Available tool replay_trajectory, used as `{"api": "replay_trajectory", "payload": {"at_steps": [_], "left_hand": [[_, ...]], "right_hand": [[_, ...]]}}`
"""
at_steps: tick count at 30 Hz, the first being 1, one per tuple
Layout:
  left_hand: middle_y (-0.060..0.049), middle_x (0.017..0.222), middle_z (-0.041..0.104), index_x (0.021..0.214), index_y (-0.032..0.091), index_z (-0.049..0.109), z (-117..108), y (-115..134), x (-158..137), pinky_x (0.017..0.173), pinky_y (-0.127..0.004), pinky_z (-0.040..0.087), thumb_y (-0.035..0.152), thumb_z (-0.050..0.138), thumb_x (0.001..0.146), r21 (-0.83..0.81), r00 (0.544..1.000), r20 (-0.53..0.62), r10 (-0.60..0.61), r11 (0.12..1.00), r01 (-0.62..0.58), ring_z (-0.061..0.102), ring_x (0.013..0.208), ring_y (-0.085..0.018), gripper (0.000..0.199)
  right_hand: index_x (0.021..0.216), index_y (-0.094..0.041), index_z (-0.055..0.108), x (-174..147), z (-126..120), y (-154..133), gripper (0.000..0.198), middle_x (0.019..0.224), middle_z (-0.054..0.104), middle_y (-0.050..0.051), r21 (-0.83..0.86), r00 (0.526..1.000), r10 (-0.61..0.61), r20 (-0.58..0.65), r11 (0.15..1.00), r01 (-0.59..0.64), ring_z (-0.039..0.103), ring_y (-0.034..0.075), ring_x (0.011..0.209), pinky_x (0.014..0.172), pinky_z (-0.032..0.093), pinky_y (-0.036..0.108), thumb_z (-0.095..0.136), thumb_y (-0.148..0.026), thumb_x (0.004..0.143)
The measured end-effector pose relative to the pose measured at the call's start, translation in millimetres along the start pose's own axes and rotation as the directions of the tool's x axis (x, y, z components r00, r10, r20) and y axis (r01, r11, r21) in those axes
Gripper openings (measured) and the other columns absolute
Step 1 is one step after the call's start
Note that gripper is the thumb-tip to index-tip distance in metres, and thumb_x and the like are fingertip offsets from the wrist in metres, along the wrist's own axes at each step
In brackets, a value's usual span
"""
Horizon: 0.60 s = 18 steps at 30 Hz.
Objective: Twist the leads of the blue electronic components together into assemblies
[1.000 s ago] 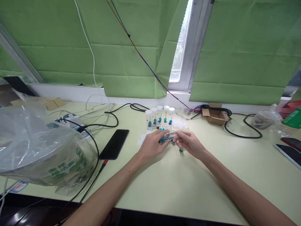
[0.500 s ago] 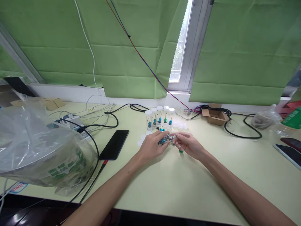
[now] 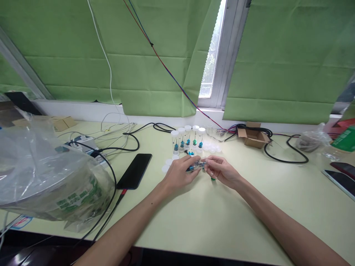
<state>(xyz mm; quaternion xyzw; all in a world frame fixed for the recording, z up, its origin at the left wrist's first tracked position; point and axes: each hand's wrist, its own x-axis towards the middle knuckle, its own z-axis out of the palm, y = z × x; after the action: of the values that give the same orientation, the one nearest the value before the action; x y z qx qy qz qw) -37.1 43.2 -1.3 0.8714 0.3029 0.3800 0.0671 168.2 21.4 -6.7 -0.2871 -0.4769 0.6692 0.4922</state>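
A clear plastic vial (image 3: 197, 164) with a blue part inside lies sideways in my left hand (image 3: 179, 173), whose fingers are wrapped round it. At the vial's right end, my right hand (image 3: 224, 171) has thumb and fingers pinched together. What sits between those fingertips is too small and covered to make out. Just under my right fingers a small green piece (image 3: 213, 179) shows. Behind both hands stands a row of several upright clear vials (image 3: 188, 139) with white caps, each with a blue or green needle-like part inside. A small blue-and-black piece (image 3: 190, 153) lies before them.
Loose white caps lie left (image 3: 166, 166) and right (image 3: 213, 148) of the vials. A black phone (image 3: 134, 171) rests left of my hands. Further left is a large plastic bag (image 3: 55, 184). An open cardboard box (image 3: 253, 138) and black cable (image 3: 288, 161) are at the back right.
Hardly anything differs. Both hands keep their hold at the vial, with only tiny finger shifts, and the view has moved very slightly.
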Motion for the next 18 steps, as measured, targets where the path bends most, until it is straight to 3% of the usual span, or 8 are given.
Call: {"api": "replay_trajectory", "payload": {"at_steps": [8, 18], "left_hand": [[-0.003, 0.088, 0.066, 0.116, 0.023, 0.061, 0.4, 2.6, 0.6, 0.069, -0.026, 0.048, 0.027, 0.061, 0.087, -0.042, 0.999, -0.054, 0.004, 0.999, -0.006, 0.060, 0.074, -0.014, 0.029], [-0.003, 0.087, 0.065, 0.114, 0.022, 0.062, -0.1, 3.8, -0.2, 0.068, -0.027, 0.048, 0.025, 0.059, 0.087, -0.029, 1.000, -0.028, 0.004, 1.000, -0.004, 0.060, 0.073, -0.015, 0.028]], "right_hand": [[0.086, -0.015, 0.071, -2.3, 4.4, -3.5, 0.021, 0.072, 0.065, 0.003, 0.075, 1.000, -0.008, -0.003, 0.997, 0.008, 0.050, 0.007, 0.051, 0.046, 0.038, 0.020, 0.075, -0.035, 0.081], [0.081, -0.016, 0.069, -2.2, 4.9, -1.8, 0.022, 0.070, 0.063, 0.001, 0.055, 1.000, 0.017, -0.014, 0.998, -0.017, 0.047, 0.006, 0.050, 0.043, 0.035, 0.020, 0.076, -0.036, 0.080]]}}
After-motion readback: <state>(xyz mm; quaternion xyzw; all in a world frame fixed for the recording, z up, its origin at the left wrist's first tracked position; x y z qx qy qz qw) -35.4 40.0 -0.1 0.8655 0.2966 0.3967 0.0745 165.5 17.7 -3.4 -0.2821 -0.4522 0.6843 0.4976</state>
